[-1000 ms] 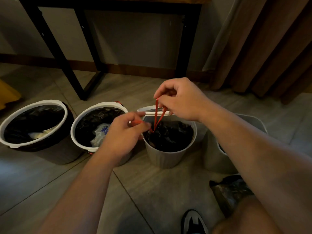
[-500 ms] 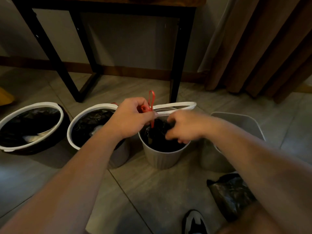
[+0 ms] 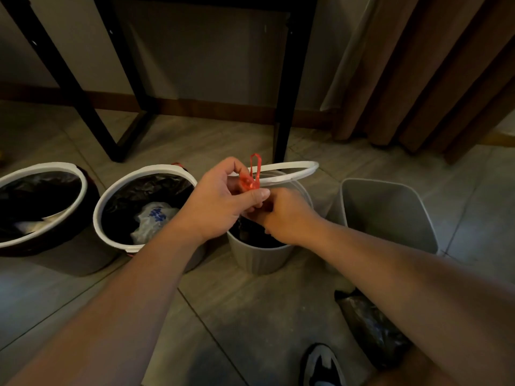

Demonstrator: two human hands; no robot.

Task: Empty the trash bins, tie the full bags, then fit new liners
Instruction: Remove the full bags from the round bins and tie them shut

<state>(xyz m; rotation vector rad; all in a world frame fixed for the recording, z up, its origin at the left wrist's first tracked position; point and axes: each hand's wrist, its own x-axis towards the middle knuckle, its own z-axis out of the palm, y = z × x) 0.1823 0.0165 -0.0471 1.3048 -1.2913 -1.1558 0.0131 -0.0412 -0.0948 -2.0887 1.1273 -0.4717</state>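
Observation:
A small ribbed grey bin stands on the floor with a black bag inside it. Its white rim ring is tipped up behind my hands. My left hand pinches the bag's red drawstring, whose loop sticks up above my thumb. My right hand is right beside it over the bin mouth, fingers curled at the drawstring below my left thumb; what exactly it grips is hidden.
Two lined bins with white rings, one holding crumpled white trash and one at far left. An unlined square grey bin stands right. A black bag lies near my shoe. Black table legs and curtain behind.
My right hand dropped from holding the drawstring high down to the bin mouth, then moved close to my left. My left hand lifted the red loop upright.

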